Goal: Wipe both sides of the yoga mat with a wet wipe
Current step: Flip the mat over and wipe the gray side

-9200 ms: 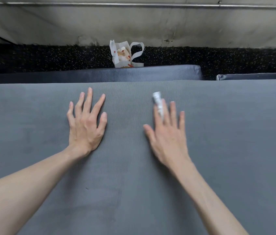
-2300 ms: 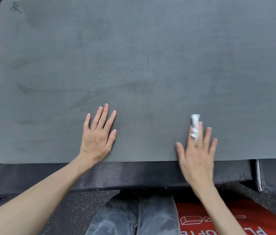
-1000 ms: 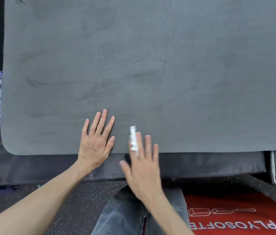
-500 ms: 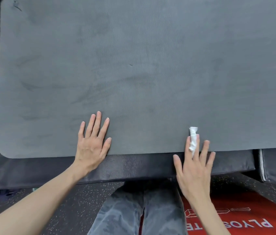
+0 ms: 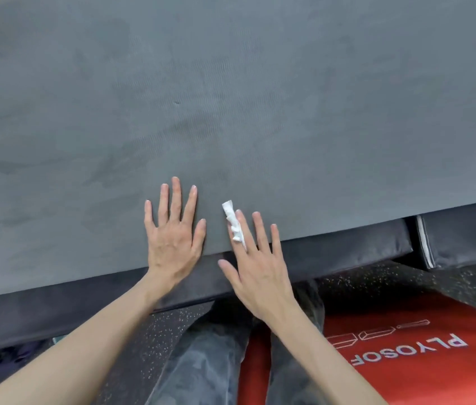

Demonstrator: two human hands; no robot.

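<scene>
Head view looks down on a grey yoga mat (image 5: 231, 97) spread flat over a dark pad (image 5: 333, 255), its near edge just in front of the person's knees. The left hand (image 5: 174, 238) lies flat with fingers straight, pressing the mat near that edge. The right hand (image 5: 255, 266), just beside it, has straight fingers too, with a rolled white wet wipe (image 5: 233, 222) tucked between two of them and touching the mat. The mat looks soft, light and floppy, with a grippy ribbed surface; it would likely bunch under a hard rub. For flipping, the near edge is probably the best place to take hold.
</scene>
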